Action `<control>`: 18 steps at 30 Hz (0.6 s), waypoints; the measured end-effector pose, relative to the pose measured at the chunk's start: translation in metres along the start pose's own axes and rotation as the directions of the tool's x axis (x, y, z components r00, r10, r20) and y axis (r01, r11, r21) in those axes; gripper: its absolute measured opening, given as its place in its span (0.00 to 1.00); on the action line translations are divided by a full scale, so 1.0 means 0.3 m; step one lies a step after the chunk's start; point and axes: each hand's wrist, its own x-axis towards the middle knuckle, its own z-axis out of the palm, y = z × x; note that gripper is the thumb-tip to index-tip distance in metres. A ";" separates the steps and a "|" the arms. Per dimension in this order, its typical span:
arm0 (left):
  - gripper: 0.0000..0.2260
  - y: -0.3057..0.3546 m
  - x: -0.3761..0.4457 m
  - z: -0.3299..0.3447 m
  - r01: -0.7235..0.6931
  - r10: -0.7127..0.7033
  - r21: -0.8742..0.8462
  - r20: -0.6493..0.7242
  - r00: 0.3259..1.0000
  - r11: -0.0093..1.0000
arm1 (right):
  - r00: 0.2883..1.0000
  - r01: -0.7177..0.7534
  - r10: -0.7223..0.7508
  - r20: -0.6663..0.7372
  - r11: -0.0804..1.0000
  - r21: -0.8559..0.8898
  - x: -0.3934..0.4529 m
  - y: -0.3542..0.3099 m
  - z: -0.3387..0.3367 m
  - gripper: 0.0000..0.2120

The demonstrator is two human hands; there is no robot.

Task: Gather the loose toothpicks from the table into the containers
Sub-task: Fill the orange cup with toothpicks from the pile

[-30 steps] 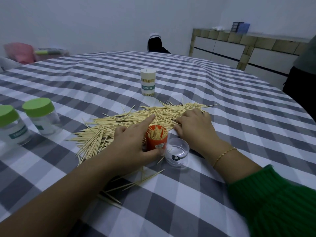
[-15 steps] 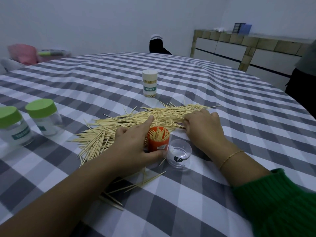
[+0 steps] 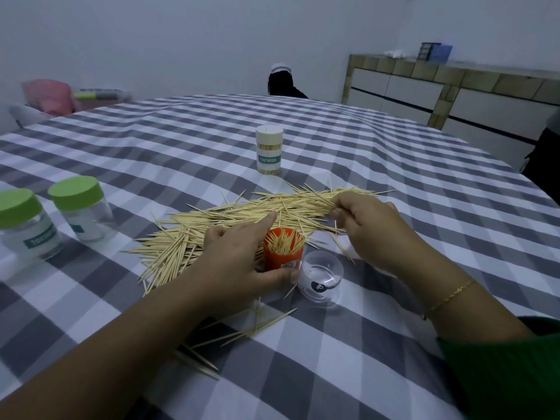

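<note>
Fingers (image 3: 339,212) of the right hand (image 3: 374,230) curl inward and pinch a small bunch of toothpicks at the right end of the loose toothpick pile (image 3: 242,219), lifting those ends slightly off the cloth. The left hand (image 3: 239,262) wraps around the orange container (image 3: 283,253), thumb across its near side low down and forefinger stretched out along its far side toward the pile. This container stands upright and open, already packed with toothpicks pointing upward. Touching or just beside it on the right lies a clear plastic cap (image 3: 320,275), open side up, with a dark round sticker on its wall.

The pile spreads in a long band across the checked tablecloth (image 3: 363,359), from behind the orange container leftward and toward the camera. A few stray toothpicks (image 3: 257,327) lie apart, nearer the person, partly under the left forearm.

Beyond the pile stands a closed white toothpick container (image 3: 269,150) labelled TOOTHPICK. At the left edge sit two clear jars, both with green lids (image 3: 75,192), near each other and well apart from the pile. A gold bracelet (image 3: 448,298) circles the right wrist, above a green sleeve (image 3: 503,374).
</note>
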 end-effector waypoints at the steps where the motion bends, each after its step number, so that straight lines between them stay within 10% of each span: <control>1: 0.41 -0.001 -0.001 0.001 -0.004 0.004 -0.002 -0.001 1.000 1.000 | 1.000 0.023 -0.023 0.005 1.000 -0.008 0.000 -0.002 0.002 0.09; 18: 0.36 -0.003 -0.004 0.010 -0.067 0.067 0.006 -0.027 0.997 0.998 | 0.905 0.282 -0.409 -0.118 0.784 -0.554 -0.056 -0.076 0.016 0.10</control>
